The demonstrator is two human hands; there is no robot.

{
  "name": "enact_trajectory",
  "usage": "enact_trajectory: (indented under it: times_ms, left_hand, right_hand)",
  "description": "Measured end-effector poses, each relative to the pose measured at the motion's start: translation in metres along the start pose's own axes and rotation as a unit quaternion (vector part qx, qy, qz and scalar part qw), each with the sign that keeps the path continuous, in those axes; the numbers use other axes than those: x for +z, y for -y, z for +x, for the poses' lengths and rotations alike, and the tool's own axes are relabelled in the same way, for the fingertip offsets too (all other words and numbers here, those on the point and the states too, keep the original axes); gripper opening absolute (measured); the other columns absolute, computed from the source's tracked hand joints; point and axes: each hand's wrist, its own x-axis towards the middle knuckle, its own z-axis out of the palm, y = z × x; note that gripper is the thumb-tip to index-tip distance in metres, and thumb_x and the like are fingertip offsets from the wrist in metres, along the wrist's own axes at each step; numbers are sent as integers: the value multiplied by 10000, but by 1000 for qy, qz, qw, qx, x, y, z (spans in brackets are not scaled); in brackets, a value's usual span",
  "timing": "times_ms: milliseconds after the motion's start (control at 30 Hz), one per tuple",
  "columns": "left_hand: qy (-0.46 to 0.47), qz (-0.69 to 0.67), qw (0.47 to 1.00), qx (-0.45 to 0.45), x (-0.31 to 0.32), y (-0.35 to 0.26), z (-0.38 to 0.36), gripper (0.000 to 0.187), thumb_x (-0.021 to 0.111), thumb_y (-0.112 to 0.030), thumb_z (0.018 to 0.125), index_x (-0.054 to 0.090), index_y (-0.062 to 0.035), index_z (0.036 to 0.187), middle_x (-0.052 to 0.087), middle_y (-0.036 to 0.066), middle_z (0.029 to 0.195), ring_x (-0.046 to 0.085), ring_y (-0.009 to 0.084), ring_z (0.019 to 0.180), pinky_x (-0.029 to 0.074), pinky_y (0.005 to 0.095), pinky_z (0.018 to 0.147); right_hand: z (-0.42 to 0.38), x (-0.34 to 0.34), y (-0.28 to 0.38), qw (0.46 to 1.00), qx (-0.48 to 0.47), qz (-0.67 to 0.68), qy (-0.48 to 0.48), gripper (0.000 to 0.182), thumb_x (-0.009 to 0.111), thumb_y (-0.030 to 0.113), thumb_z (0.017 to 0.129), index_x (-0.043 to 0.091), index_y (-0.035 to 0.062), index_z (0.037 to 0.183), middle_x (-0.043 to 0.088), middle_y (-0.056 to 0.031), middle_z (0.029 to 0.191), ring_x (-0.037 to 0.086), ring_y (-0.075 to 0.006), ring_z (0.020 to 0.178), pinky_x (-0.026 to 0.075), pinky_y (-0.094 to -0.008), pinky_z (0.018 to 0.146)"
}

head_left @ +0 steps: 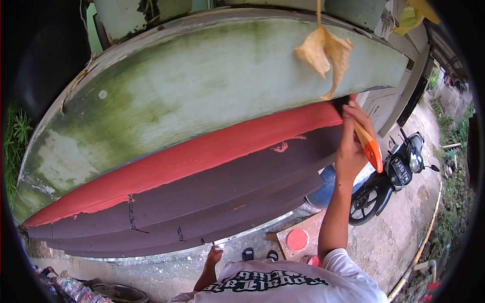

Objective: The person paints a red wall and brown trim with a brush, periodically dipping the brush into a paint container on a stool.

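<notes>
My right hand [352,149] is raised and closed around a paintbrush [371,146] with a wood-coloured and orange handle. Its dark bristles touch the upper right end of a red-painted strip [212,144] on the curved wall. Below that strip runs a dark purple-brown band [217,189], with a ragged edge and a few red smears where they meet. My left hand [214,255] is low, near the wall's bottom edge, with its fingers closed; a small whitish thing shows at the fingertips, too small to name.
A pale green, stained wall panel [202,76] rises above the strip. A dry leaf [323,53] hangs close in front. A round red-topped container [297,239] stands on a wooden surface [316,227]. To the right are a blue drum [326,191] and a parked motorcycle [399,169].
</notes>
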Motion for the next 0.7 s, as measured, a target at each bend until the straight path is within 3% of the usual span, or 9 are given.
enact_trajectory:
  times_ms: [133,167,333,433,500,600,700]
  left_hand:
    - [8,-82,995,-48,-7,-12,-12,484,765,-276,927,546,-131,1334,754,125,979,714,236,813,576,383,737]
    - [17,-89,995,-48,-10,-11,-12,474,767,-272,927,550,-128,1323,755,125,984,713,234,821,575,383,742]
    - [8,-38,999,-30,-8,16,-2,444,777,-284,924,584,-109,1284,739,104,921,694,200,736,567,371,668]
    - [7,-33,998,-62,-7,8,-5,421,779,-286,921,612,-94,1257,736,104,902,684,196,674,569,371,659]
    - [15,-43,993,-107,-11,-5,-15,384,771,-300,923,645,-87,1216,740,113,890,691,210,662,575,380,669]
    - [59,-38,995,-74,-15,3,-10,339,707,-356,952,697,-66,1127,727,112,833,686,232,636,579,405,671]
    - [46,17,998,34,-13,12,-8,387,629,-401,977,726,-36,1063,704,128,794,681,245,618,576,417,618]
  right_hand:
    - [-12,16,14,992,-71,-98,34,121,640,-48,978,737,-35,1049,744,-176,1097,718,-261,1052,546,-345,954]
    - [-20,27,27,989,-94,-107,36,213,693,-81,848,768,37,1010,738,-199,1050,739,-324,959,577,-370,841]
    - [-42,44,85,988,-68,52,129,270,723,-88,797,798,57,1012,749,-177,1036,747,-296,877,588,-368,768]
    - [-48,52,99,951,-49,241,189,274,732,-83,799,808,60,1021,755,-173,1044,752,-284,884,588,-350,768]
    - [-44,53,93,963,-71,175,194,217,735,-72,828,798,44,1000,755,-176,1066,756,-267,888,592,-333,780]
    - [-33,40,65,978,-29,117,168,173,727,-61,863,782,24,1004,751,-179,1074,748,-251,912,591,-334,813]
    - [-21,25,37,992,1,80,94,145,674,-59,935,757,-11,1043,742,-177,1113,717,-239,1030,574,-348,893]
